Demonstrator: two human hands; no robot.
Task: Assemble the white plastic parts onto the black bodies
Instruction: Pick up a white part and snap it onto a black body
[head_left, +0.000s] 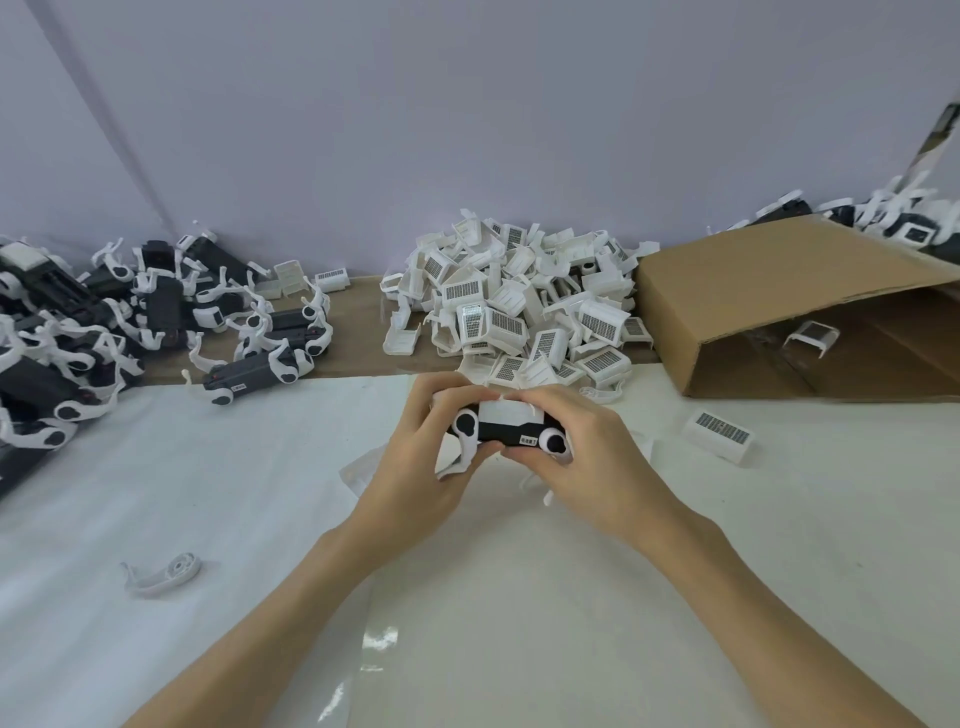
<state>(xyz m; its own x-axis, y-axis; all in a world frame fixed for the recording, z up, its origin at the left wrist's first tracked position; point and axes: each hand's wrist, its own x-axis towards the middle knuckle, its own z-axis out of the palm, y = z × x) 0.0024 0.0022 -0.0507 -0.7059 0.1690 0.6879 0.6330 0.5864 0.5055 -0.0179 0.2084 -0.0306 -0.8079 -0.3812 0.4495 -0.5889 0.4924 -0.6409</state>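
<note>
Black body (501, 432) with white leg pieces at its ends sits crosswise between both hands, held just above the white sheet (208, 493) in the middle of the table, its long side facing the camera so the top is open to work on. A white plastic part (511, 413) lies along that top. The left hand (426, 452) curls round the left end, thumb under and fingers over the far side, which looks like a steadying grip. The right hand (582, 447) wraps the right end, its fingertips resting on the white part's upper edge; my reading is that they are pressing it down to snap it home, though whether it is fully seated cannot be told.

Straight ahead, within easy reach, lies a heap of loose white covers (519, 312) with gridded labels, probably the supply. At far left is a pile of black bodies with white legs (104, 332). A cardboard box (779, 306) lies tipped on its side at right, one cover inside, and a single cover (719, 432) rests just right of the hands. A stray white leg piece (166, 571) lies near the left forearm.
</note>
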